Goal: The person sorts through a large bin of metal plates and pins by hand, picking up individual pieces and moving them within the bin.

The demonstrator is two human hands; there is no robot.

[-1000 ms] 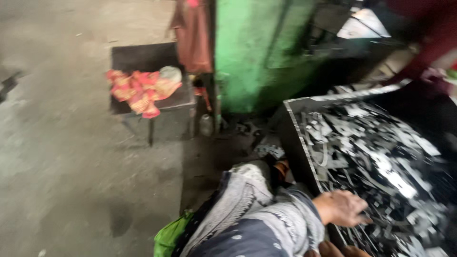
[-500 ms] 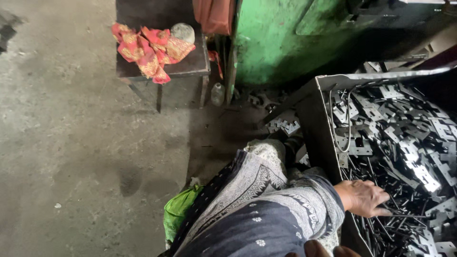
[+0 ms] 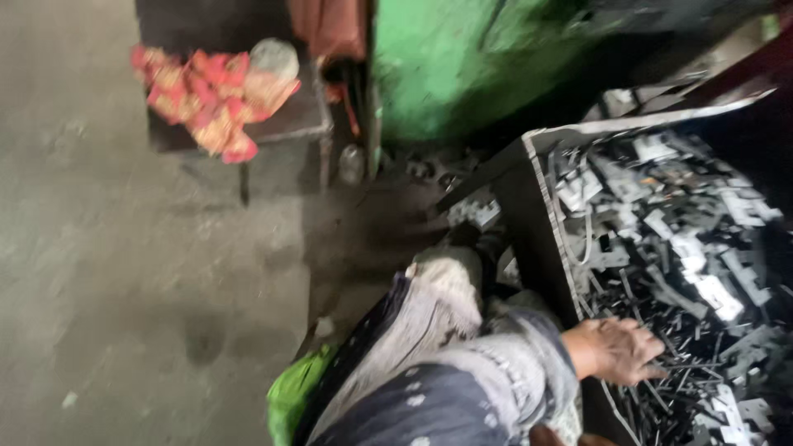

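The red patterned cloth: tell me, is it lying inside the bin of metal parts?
No, the red patterned cloth lies on a dark stool.

metal workshop: grimy concrete floor (image 3: 124, 289), green machine body (image 3: 446, 66), bin (image 3: 537, 206) heaped with stamped metal parts (image 3: 677, 239).

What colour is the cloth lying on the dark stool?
The cloth is red and pink with yellowish patches, blurred; seen in the head view.

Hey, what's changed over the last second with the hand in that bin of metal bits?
The hand has slid further in over the metal pieces in the bin, fingers spread; no piece is visibly taken hold of. The view shifted too. The red patterned cloth on the stool stayed put.
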